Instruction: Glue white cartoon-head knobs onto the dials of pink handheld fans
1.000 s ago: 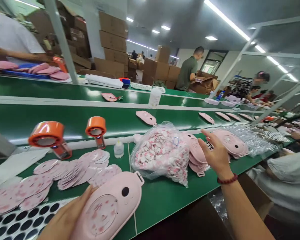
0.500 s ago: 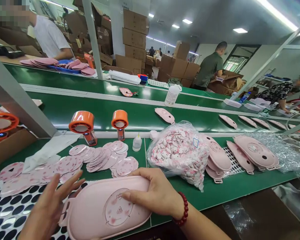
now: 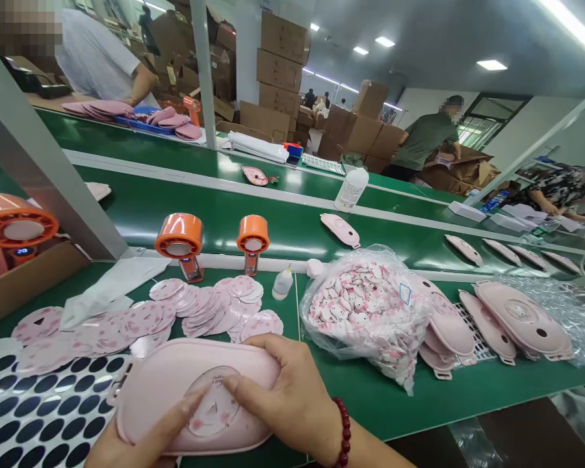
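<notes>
A pink oval plastic cover is held low in front of me, tilted toward the camera. Set into its face is a round patterned disc with a small triangle and lettering. My right hand, with a red bead bracelet at the wrist, grips the cover's right end, thumb beside the lettering. My left hand holds the lower left edge and its thumb reaches onto the disc; its other fingers are hidden beneath. Behind the cover lie overlapping loose patterned discs.
A sheet of black ovals lies at left. Beyond the discs stand orange handheld fans and a small dropper bottle. To the right are a clear bag of small printed pieces and stacked pink covers. A belt carries more covers.
My left hand has moved from open beside the cover's left end onto it, thumb now on the disc. The cover has shifted slightly left, with my right hand still gripping it.
</notes>
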Action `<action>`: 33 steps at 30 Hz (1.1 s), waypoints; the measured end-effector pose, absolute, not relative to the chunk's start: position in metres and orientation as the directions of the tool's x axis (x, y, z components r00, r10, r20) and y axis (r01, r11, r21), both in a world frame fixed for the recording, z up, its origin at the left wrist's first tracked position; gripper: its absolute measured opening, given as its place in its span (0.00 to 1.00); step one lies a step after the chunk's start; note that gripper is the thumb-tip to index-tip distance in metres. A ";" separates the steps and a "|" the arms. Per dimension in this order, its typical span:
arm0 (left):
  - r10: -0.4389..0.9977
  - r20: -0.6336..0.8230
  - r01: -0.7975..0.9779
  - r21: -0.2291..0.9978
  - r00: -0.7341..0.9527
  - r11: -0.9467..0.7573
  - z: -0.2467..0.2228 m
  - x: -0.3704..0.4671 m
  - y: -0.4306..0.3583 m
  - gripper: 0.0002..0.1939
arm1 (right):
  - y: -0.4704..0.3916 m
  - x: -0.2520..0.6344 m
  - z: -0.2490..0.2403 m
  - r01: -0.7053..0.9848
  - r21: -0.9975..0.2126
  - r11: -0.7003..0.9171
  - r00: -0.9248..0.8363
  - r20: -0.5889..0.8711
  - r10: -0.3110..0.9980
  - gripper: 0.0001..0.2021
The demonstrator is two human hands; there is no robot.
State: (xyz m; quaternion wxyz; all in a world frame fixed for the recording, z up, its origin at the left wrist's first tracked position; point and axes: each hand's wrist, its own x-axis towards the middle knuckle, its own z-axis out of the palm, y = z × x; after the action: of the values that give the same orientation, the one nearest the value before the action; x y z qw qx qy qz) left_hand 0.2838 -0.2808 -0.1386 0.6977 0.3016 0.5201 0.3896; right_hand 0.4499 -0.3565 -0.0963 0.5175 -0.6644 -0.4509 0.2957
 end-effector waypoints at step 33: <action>0.868 -0.495 -0.317 0.828 -0.025 0.463 -0.107 0.287 -0.284 0.50 | -0.397 0.482 -0.071 0.162 -0.943 0.290 0.432 0.332 0.839 0.18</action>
State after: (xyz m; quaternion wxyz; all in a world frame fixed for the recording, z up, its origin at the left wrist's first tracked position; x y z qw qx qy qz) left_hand 0.2865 -0.2836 -0.1067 0.6522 0.2493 0.5534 0.4542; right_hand 0.4817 -0.3970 -0.0709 0.6540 -0.5367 -0.4660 0.2589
